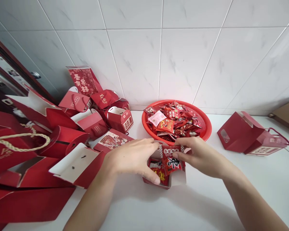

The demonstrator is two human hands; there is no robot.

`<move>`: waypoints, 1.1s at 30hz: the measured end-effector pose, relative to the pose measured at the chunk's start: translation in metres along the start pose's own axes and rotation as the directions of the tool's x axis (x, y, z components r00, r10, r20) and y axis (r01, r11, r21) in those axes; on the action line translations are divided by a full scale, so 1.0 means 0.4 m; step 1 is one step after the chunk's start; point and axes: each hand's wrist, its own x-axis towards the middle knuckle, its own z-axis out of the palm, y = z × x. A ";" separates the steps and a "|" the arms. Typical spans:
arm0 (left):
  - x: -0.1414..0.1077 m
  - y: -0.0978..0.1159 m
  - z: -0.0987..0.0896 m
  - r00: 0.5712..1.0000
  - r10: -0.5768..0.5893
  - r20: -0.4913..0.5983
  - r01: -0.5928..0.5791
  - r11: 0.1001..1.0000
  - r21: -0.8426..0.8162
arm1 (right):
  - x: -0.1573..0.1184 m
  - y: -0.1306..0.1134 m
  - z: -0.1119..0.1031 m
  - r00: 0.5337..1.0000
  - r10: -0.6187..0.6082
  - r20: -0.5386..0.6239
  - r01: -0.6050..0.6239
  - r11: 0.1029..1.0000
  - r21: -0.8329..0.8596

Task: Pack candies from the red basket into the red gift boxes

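An opened red gift box (156, 184) stands on the white tabletop with red packets inside. My left hand (135, 158) lies along its left side, thumb over the near part and fingers at the far edge. Pinched at its top between the thumb and fingers of my right hand (197, 155), a red candy packet (172, 160) with a black character hangs over the right part of the box. Just behind both hands is a red plastic basket (208, 126) heaped with small wrapped packets (165, 125), one of them pink.
Many red gift boxes (62, 141) and bags, several open, crowd the left side. At the right stands a red box (240, 133), with a brown carton (286, 115) behind it. A tiled wall (135, 57) bounds the back.
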 end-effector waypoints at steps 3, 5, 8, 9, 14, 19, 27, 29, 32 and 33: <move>-0.002 -0.004 -0.003 1.000 -0.006 0.013 0.005 1.000 0.017 | -0.009 -0.024 0.035 0.999 -0.049 -0.008 0.049 0.999 0.011; -0.003 -0.006 -0.003 1.000 -0.021 0.008 0.021 0.999 0.025 | -0.009 -0.032 0.057 0.997 -0.077 0.025 0.076 0.996 0.040; -0.005 -0.010 0.000 0.999 -0.032 0.002 0.032 0.999 0.007 | 0.001 -0.031 0.086 0.988 -0.098 0.117 0.094 0.995 0.039; -0.005 -0.010 0.001 1.000 -0.030 0.007 0.030 1.000 0.000 | 0.005 -0.028 0.092 0.986 -0.098 0.134 0.096 0.995 0.019; -0.009 -0.006 -0.001 1.000 -0.018 0.012 0.018 1.000 0.008 | 0.012 -0.017 0.082 0.987 -0.108 0.116 0.107 0.994 0.019; -0.012 -0.001 -0.005 1.000 -0.015 0.017 0.015 1.000 -0.002 | -0.004 -0.016 0.022 0.995 -0.033 0.095 0.020 0.990 0.139; -0.010 -0.002 0.005 1.000 -0.004 0.002 0.004 1.000 0.013 | 0.004 -0.032 0.085 0.996 -0.091 -0.010 0.084 0.953 -0.290; -0.011 0.000 0.005 1.000 0.002 -0.003 -0.002 1.000 0.015 | 0.014 -0.033 0.108 0.997 -0.082 0.013 0.081 0.916 -0.394; -0.012 0.004 0.002 1.000 0.016 0.008 -0.016 1.000 0.016 | 0.021 -0.033 0.117 0.998 -0.063 0.013 0.062 0.890 -0.452; -0.013 0.005 0.001 1.000 0.020 0.010 -0.020 1.000 0.012 | 0.019 -0.033 0.114 0.998 -0.067 0.000 0.060 0.896 -0.440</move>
